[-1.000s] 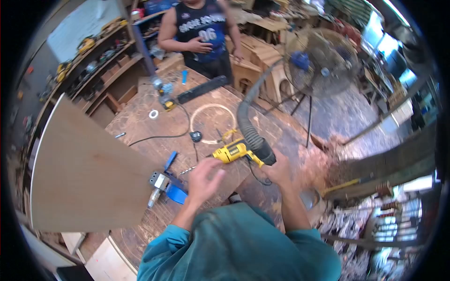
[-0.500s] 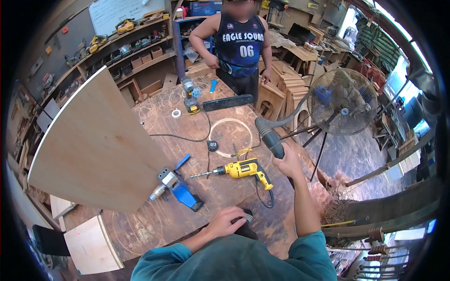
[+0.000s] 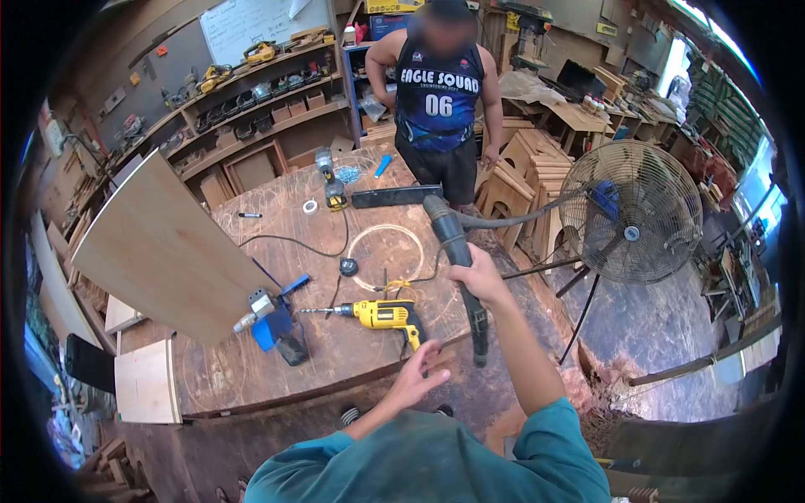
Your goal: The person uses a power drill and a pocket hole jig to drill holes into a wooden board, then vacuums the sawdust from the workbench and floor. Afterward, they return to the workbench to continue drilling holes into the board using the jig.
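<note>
My right hand (image 3: 481, 277) is wrapped round a black vacuum hose handle (image 3: 454, 237), a ribbed tube held upright over the right part of the table. From its top end a grey hose (image 3: 520, 220) runs off to the right. My left hand (image 3: 412, 381) is open, its fingers spread, just below the handle of a yellow corded drill (image 3: 386, 315). The drill lies on its side with a long bit pointing left. Left of the bit, a blue clamp-like tool with a metal fitting (image 3: 270, 323) rests beside a large curved plywood panel (image 3: 180, 251).
The wooden table (image 3: 251, 377) also bears a tape measure (image 3: 348, 267), a tape roll (image 3: 310, 206), a cordless driver (image 3: 330, 180) and a long black bar (image 3: 394, 196). A co-worker (image 3: 440, 92) stands across it. A floor fan (image 3: 631, 214) stands at the right.
My right hand has drawn the hose handle left and more upright. My left hand has risen from the table's near edge toward the drill and spread its fingers. The view has shifted.
</note>
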`<state>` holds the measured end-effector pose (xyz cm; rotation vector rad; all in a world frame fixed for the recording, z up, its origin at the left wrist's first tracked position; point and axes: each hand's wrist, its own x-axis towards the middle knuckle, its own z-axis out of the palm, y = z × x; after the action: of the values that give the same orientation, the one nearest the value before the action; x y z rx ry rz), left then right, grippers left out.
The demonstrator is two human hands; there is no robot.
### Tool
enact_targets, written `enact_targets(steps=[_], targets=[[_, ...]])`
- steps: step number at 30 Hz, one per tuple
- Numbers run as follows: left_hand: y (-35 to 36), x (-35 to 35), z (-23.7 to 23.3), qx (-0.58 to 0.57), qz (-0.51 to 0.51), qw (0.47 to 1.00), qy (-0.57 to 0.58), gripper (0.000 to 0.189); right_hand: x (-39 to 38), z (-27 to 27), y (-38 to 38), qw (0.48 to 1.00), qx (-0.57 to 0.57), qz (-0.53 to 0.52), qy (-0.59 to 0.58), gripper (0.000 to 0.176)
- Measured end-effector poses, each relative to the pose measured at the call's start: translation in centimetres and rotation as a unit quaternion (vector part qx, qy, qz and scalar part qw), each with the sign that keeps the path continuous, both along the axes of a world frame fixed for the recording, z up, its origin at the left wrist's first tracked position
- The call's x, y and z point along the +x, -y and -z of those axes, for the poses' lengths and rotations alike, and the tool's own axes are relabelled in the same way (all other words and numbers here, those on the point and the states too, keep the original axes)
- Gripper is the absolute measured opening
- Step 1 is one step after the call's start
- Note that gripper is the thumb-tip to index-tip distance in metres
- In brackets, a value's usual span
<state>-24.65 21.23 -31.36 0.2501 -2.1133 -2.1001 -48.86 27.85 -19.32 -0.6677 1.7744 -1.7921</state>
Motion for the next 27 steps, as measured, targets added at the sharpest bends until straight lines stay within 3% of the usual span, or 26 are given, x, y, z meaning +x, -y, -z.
enact_targets(steps=[2,5,6,9,11,13,14,19,27], targets=[[-3.1,-3.4,1.0,0.094,-0.008,0.996,0.005,0.080,-0.7,-0.5,-0.7,0.998,-0.027,-0.014,0.047,0.036],[-5.8,-7.2,0.2,0.174,0.006,0.984,-0.021,0.086,-2.6,-0.4,-1.4,0.992,-0.076,-0.024,0.093,0.033],[-6.3,-7.7,-0.3,0.220,0.029,0.975,-0.002,0.082,-3.3,-0.3,-1.7,0.993,-0.072,-0.026,0.088,0.031],[-7.5,-10.5,3.6,0.191,0.043,0.981,-0.009,0.075,-5.2,-0.2,-2.4,0.996,-0.043,-0.020,0.082,0.026],[-8.2,-11.7,3.4,0.210,0.033,0.977,0.023,0.065,-7.1,-0.4,-2.7,0.994,-0.035,-0.017,0.098,0.023],[-9.2,-12.7,4.4,0.142,0.049,0.988,0.033,0.056,-8.9,-1.4,-3.4,0.991,-0.047,-0.024,0.124,0.022],[-9.9,-13.2,4.7,0.192,0.042,0.979,0.058,0.044,-9.8,-2.1,-3.6,0.986,-0.067,-0.030,0.148,0.022],[-13.7,-17.1,6.4,0.302,-0.042,0.952,0.014,0.030,-17.6,-4.5,-4.9,0.988,-0.074,-0.028,0.135,0.021],[-15.9,-27.4,11.4,0.198,-0.054,0.979,0.008,0.020,-37.0,-15.6,-8.6,0.990,-0.127,-0.054,0.040,0.029]])
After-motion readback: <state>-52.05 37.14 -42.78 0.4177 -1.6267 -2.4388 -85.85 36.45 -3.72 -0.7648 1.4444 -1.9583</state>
